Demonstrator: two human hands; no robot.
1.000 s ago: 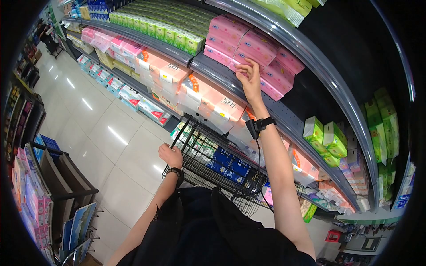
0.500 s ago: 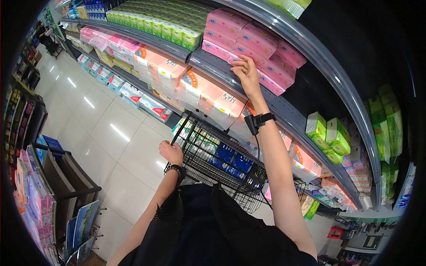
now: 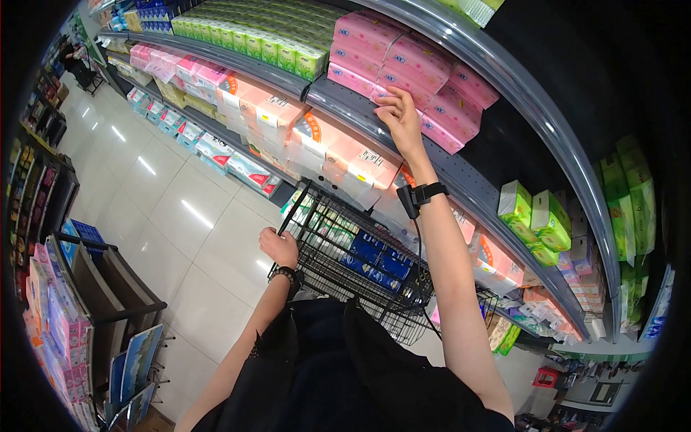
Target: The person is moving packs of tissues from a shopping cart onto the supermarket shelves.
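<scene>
My right hand (image 3: pixel 400 121) is raised at the shelf, its fingers apart and loosely bent. Its fingertips overlap the lower front edge of a stack of pink tissue packs (image 3: pixel 417 65). A black band with a small device circles that wrist, and a cable trails down from it. Lower left, my left hand (image 3: pixel 279 246) is closed over the rim bar of a black wire shopping cart (image 3: pixel 309 237). Blue packs (image 3: pixel 378 261) and green-white packs (image 3: pixel 335 236) show inside the cart through its wires.
Rows of green tissue packs (image 3: pixel 263 52) fill the shelf to the left. Peach tissue packages (image 3: pixel 353 162) stand on the tier below. Green packs (image 3: pixel 533 216) sit farther right. A display rack (image 3: pixel 119 288) stands across the tiled aisle (image 3: pixel 183 245); a person (image 3: pixel 75 57) is far back.
Almost nothing differs. The view has shifted very slightly, and both hands hold the same places at the pink packs and the cart.
</scene>
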